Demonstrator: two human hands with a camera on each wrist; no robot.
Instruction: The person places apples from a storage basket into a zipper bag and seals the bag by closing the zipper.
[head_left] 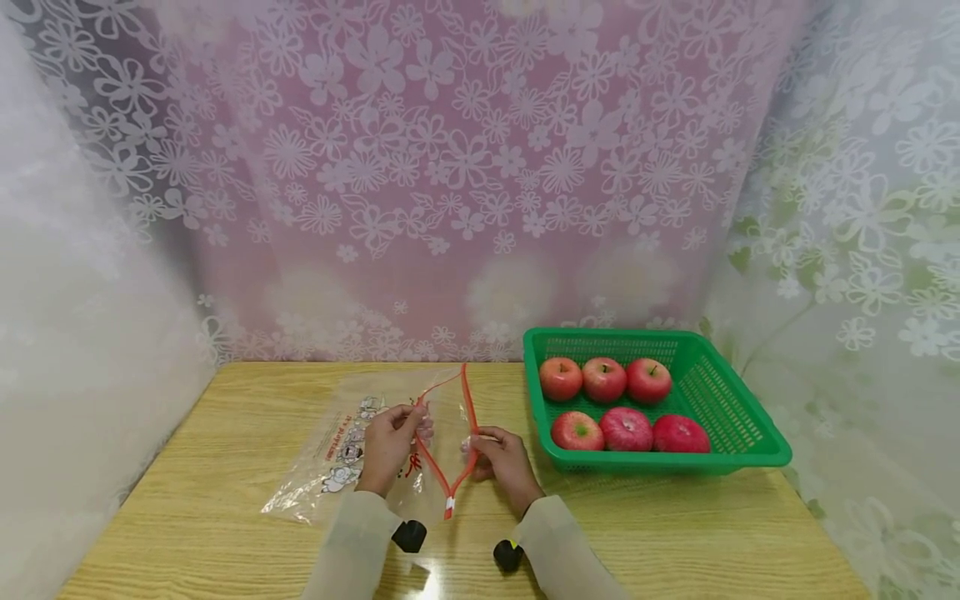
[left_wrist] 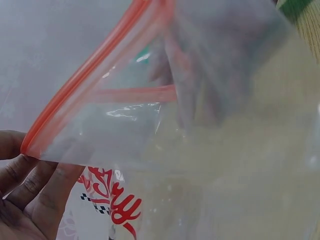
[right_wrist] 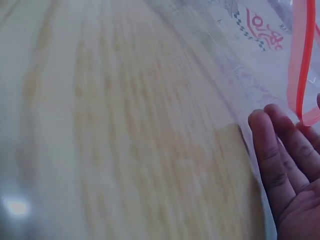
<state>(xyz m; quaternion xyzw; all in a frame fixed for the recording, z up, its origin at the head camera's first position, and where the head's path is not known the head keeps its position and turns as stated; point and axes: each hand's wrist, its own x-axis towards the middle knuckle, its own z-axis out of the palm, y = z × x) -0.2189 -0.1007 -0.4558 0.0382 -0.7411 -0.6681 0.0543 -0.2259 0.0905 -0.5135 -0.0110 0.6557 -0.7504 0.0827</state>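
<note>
A clear plastic zip bag (head_left: 315,467) with an orange-red zip edge and printed cartoon figures lies across the left-middle of the table. Its mouth is spread apart into a diamond shape. My left hand (head_left: 390,442) pinches one side of the zip edge, thumb and fingers on either side of it in the left wrist view. The opposite side is pinched by my right hand (head_left: 506,462). A white slider (head_left: 450,503) sits at the near end of the zip. Red lettering (left_wrist: 122,202) shows on the bag below the left fingers.
Right of my hands stands a green plastic basket (head_left: 750,458) with several red apples (head_left: 604,380) in two rows. The wooden table (head_left: 195,467) meets flowered curtains (head_left: 465,167) at the back and both sides.
</note>
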